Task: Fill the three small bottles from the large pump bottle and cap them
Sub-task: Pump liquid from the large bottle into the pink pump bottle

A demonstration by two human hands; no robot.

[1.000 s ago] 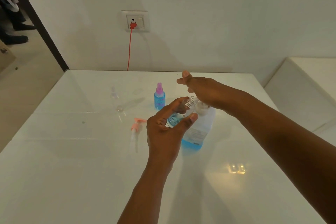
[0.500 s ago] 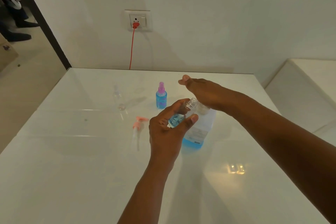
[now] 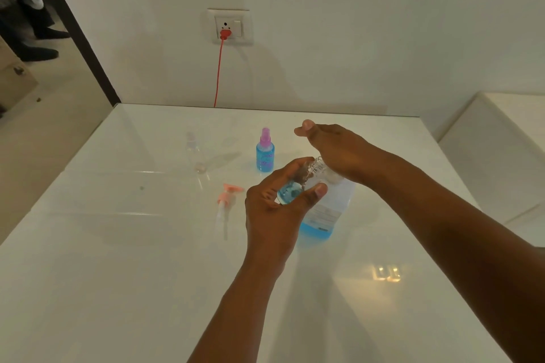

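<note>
1. Table (image 3: 124,289): broad, glossy white slab, mirror-smooth, under both hands.
2. Big bottle (image 3: 330,209): clear plastic, boxy shoulders, pale label, shallow blue liquid at the base; upright just beyond the left fingertips, top covered by the right hand.
3. Right hand (image 3: 339,150): palm down on the big bottle's top, fingers fairly straight and together, thumb stuck out toward the wall; no curl round anything visible.
4. Left hand (image 3: 274,209): fingers and thumb curled round a small bottle, thumb tip on its near side.
5. Small bottle (image 3: 290,191): clear, round, partly filled with blue; tilted, its uncapped threaded neck under the right palm's edge.
6. Capped bottle (image 3: 265,153): blue-filled cylinder with pink spray top, upright, beyond the left fingers.
7. Pump (image 3: 227,203): pink head with a long clear tube, lying flat just left of the left knuckles.
8. Empty bottle (image 3: 196,153): clear, almost invisible against the gloss, farther left; upright or lying, cannot tell.
</note>
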